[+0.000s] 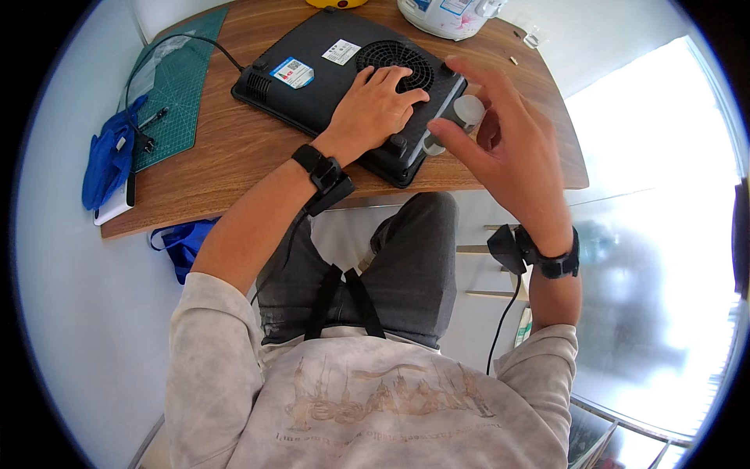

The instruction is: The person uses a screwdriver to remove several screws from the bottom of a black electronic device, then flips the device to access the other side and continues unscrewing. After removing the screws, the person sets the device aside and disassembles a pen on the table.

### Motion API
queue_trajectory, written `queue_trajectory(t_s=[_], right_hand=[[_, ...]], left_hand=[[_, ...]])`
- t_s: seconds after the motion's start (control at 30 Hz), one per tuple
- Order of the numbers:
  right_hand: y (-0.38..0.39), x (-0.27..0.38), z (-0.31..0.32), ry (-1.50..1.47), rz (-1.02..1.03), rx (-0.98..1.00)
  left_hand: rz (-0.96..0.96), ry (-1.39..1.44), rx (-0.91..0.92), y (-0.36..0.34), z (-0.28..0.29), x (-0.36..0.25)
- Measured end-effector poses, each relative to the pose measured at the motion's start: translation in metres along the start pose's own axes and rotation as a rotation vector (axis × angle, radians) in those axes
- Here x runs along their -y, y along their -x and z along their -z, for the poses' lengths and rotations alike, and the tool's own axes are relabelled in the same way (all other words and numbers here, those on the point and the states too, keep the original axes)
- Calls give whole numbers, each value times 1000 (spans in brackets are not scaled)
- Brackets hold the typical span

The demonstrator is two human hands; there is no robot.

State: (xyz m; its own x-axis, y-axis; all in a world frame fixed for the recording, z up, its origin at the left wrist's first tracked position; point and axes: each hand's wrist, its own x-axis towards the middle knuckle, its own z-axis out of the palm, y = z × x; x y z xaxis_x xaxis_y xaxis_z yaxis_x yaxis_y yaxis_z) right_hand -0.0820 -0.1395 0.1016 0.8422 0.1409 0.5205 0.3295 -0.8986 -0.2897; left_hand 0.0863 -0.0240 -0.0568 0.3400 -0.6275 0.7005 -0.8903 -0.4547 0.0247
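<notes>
The black flat appliance point(344, 86), probably an induction cooker, lies upside down on the wooden table point(234, 148), with its round fan grille point(398, 62) and its stickers facing up. The left hand point(375, 105) rests flat on the bottom of it, fingers spread and lying partly over the grille, so it is open and only presses the body down; it does not grip anything. The right hand point(504, 144) is raised just beside the near right corner of the appliance and pinches a small pale round part point(467, 111) between thumb and fingers, so this hand is closed on that part. I cannot tell exactly what the part is; it may be a cap or a rubber foot. To do this well, I think the left hand should hold the body steady so it does not slide on the smooth table, and the right hand should move the small part slowly and straight, because such a piece can slip away easily. On the left side of the table lie a green cutting mat point(176, 86) and a blue cloth point(109, 160), and a white rice cooker point(449, 16) stands behind the appliance.
</notes>
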Motion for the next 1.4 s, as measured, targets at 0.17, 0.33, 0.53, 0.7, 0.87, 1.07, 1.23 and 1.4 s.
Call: queue_trajectory(t_s=[0.17, 0.33, 0.53, 0.7, 0.87, 1.07, 1.23, 1.4], right_hand=[[2, -8, -8, 261, 124, 11], [1, -10, -5, -38, 204, -28], [-1, -4, -1, 114, 68, 8], [3, 4, 1, 406, 3, 65], [1, -6, 0, 56, 181, 8], [-1, -2, -6, 138, 97, 33], [1, 2, 1, 204, 16, 115], [6, -4, 12, -83, -76, 174]], left_hand=[[-11, 10, 19, -1, -2, 2], [0, -22, -3, 0, -3, 1], [10, -1, 6, -1, 1, 0], [19, 36, 16, -2, 0, -1], [5, 16, -2, 0, -3, 3], [-4, -1, -8, -1, -3, 2], [-7, 3, -5, 0, -2, 3], [24, 43, 66, -2, 1, -1]])
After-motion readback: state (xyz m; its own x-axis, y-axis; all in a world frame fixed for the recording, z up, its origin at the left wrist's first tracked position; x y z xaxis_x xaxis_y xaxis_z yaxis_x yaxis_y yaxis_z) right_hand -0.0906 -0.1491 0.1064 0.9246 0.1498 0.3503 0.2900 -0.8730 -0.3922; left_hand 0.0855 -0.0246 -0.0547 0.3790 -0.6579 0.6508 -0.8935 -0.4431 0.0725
